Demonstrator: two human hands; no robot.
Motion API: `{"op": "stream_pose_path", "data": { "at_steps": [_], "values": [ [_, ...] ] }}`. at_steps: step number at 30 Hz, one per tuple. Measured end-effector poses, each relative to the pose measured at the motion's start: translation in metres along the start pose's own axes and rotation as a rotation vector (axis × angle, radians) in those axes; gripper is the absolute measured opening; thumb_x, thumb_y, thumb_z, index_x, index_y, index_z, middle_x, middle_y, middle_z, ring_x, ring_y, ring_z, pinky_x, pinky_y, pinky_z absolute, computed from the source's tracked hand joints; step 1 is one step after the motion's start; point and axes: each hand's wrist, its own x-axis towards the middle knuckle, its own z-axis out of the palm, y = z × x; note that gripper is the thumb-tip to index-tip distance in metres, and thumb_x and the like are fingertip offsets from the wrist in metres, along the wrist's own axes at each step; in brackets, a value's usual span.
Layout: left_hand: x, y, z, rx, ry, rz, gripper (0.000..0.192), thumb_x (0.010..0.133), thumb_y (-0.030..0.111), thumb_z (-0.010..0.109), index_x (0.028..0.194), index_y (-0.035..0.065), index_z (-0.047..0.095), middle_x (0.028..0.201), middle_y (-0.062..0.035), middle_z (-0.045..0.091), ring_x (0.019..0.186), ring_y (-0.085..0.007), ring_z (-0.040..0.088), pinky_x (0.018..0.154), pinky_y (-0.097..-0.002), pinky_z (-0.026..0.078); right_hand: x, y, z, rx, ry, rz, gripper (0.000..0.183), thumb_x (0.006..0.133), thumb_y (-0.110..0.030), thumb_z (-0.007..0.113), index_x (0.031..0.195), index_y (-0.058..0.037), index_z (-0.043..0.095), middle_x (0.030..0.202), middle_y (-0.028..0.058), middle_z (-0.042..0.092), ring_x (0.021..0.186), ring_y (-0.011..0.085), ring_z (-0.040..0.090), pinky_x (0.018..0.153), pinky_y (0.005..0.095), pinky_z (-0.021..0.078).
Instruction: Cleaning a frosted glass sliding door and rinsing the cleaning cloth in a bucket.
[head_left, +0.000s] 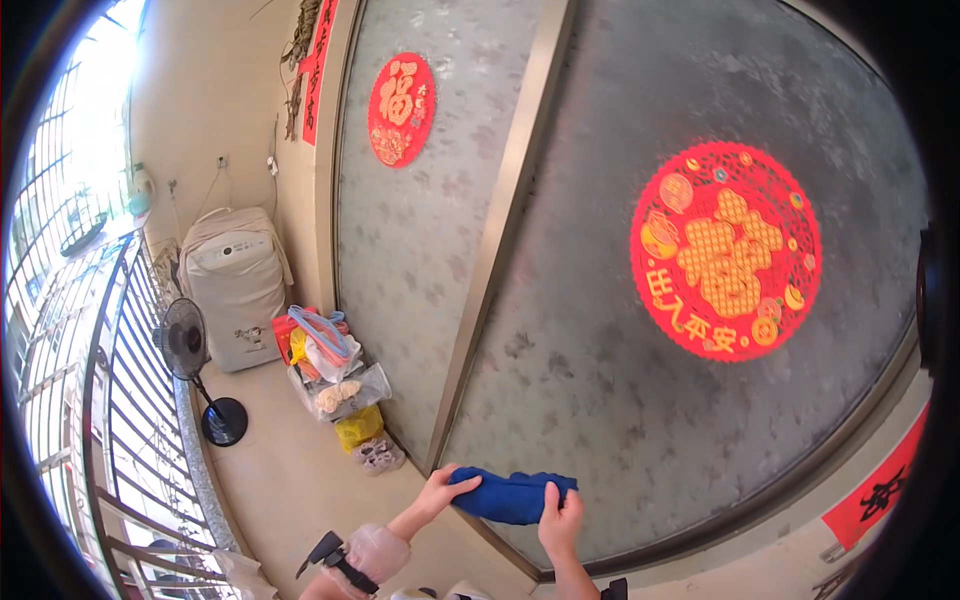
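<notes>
A folded blue cloth (506, 499) is stretched sideways between my two hands, low in the view and in front of the frosted glass sliding door (600, 420). My left hand (444, 491) grips its left end, thumb on top. At its right end my right hand (561, 517) pinches the cloth, with the thumb on the near face. The fingers behind the cloth are partly hidden. A black strap (341, 561) and a translucent sleeve cover (379, 551) are on my left forearm.
Along the door's left panel stand a clear bin (345, 394) with hangers and bags, a yellow bag (360, 427) and a pair of shoes (379, 455). Farther left are a black standing fan (184, 341), a covered appliance (236, 300) and a barred balcony railing (142, 360).
</notes>
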Motion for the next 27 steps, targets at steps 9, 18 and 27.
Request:
{"op": "stream_pose_path", "data": {
  "at_steps": [9, 18, 27],
  "values": [
    [0.046, 0.045, -0.024, -0.485, -0.028, -0.082, 0.04, 0.083, 0.013, 0.071, 0.118, 0.0005, 0.058, 0.108, -0.0079, 0.065, 0.097, -0.0183, 0.063, 0.088, -0.0331, 0.051, 0.099, 0.037, 0.12, 0.123, -0.611, 0.218, 0.023, 0.091, -0.022, 0.064, 0.091, 0.0014, 0.065, 0.084, 0.0044, 0.066, 0.076, 0.0053, 0.056, 0.067, 0.0248, 0.0463],
    [0.133, 0.133, -0.141, -0.265, 0.182, 0.027, 0.033, 0.086, 0.016, 0.067, 0.114, 0.0005, 0.057, 0.095, -0.0054, 0.067, 0.083, -0.0141, 0.064, 0.075, -0.0285, 0.053, 0.155, 0.079, 0.166, 0.132, -0.474, 0.269, 0.049, 0.083, -0.025, 0.069, 0.122, 0.0009, 0.054, 0.121, 0.0138, 0.052, 0.114, 0.022, 0.052, 0.096, 0.0343, 0.0438],
    [0.229, 0.164, -0.233, -0.327, -0.346, -0.23, 0.071, 0.095, 0.06, 0.037, 0.142, 0.0067, 0.036, 0.133, -0.009, 0.051, 0.125, -0.0177, 0.046, 0.101, -0.0311, 0.04, 0.176, 0.092, 0.363, 0.55, -0.403, 0.424, 0.057, 0.077, -0.007, 0.072, 0.128, -0.0005, 0.048, 0.127, 0.0112, 0.052, 0.115, 0.0187, 0.052, 0.098, 0.0325, 0.0416]
  ]
}}
